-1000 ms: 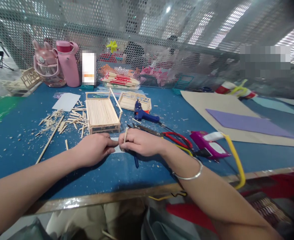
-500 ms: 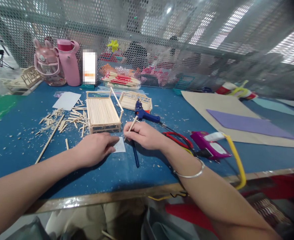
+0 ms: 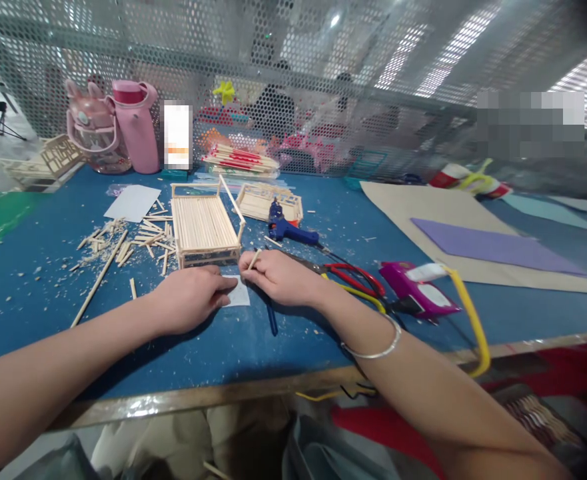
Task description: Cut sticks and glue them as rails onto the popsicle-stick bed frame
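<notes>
My right hand (image 3: 280, 277) pinches a short wooden stick (image 3: 254, 259) between thumb and fingertips, its end slanting upward. Just left of it, my left hand (image 3: 196, 298) has its fingers closed at the left edge of a small white paper piece (image 3: 240, 295). Directly beyond the hands stands a small frame of wooden sticks (image 3: 206, 223) with a slatted deck and raised rails. A dark blue stick-like tool (image 3: 272, 319) lies partly under my right hand. Beyond that hand is a blue glue gun (image 3: 293, 231).
Cut stick pieces (image 3: 153, 233) and shavings are scattered at left. Red-handled pliers (image 3: 356, 275) and a purple device (image 3: 418, 290) with a yellow strap lie at right. Bottles (image 3: 136, 130) and a mesh screen (image 3: 313, 80) stand behind. Purple foam (image 3: 493, 247) rests on beige sheets.
My right hand has shifted slightly left and toward me with the stick, now beside the left fingertips. The pliers show more. My left hand has stayed nearly still.
</notes>
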Demonstrator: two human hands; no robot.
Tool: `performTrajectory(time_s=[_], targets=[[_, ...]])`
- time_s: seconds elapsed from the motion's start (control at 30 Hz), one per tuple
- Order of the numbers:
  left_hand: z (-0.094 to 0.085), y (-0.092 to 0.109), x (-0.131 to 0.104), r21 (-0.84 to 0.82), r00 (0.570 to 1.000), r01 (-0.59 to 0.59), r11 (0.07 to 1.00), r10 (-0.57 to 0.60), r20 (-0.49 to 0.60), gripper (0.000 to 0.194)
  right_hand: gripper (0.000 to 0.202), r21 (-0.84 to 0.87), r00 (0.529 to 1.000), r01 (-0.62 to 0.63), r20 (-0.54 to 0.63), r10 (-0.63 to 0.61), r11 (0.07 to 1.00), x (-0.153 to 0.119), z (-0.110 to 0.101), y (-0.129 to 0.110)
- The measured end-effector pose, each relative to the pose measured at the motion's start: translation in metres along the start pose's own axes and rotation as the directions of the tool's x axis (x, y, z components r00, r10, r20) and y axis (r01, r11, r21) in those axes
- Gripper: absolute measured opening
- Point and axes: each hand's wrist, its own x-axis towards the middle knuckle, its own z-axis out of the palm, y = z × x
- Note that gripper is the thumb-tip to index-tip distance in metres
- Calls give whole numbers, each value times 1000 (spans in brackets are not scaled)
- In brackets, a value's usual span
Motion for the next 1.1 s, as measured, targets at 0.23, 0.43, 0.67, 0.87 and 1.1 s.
performTrajectory(time_s=[0.23, 0.43, 0.67, 0.87, 1.1], targets=[[1, 0, -1, -3, 1000, 1, 1000, -1, -8, 27, 22, 53, 999, -34, 0, 34, 998, 0, -2, -2], [3, -2, 0, 2, 999, -17, 1000, 17, -27, 28, 21, 81, 999, -48, -22, 50, 996, -1, -2, -2], [-1, -6, -10, -57, 985, -164, 985, 160, -71, 29, 17, 306, 987, -72, -115, 112, 949, -5, -10, 4], [-5, -4, -15, 27, 991, -87, 996, 89, -98, 33, 17, 256, 983, -32, -168, 77, 966, -6, -10, 3], [3, 3, -13, 97, 985, -125, 987, 135, -111, 23, 17, 184, 998, 12, -66, 0, 983, -2, -1, 1]])
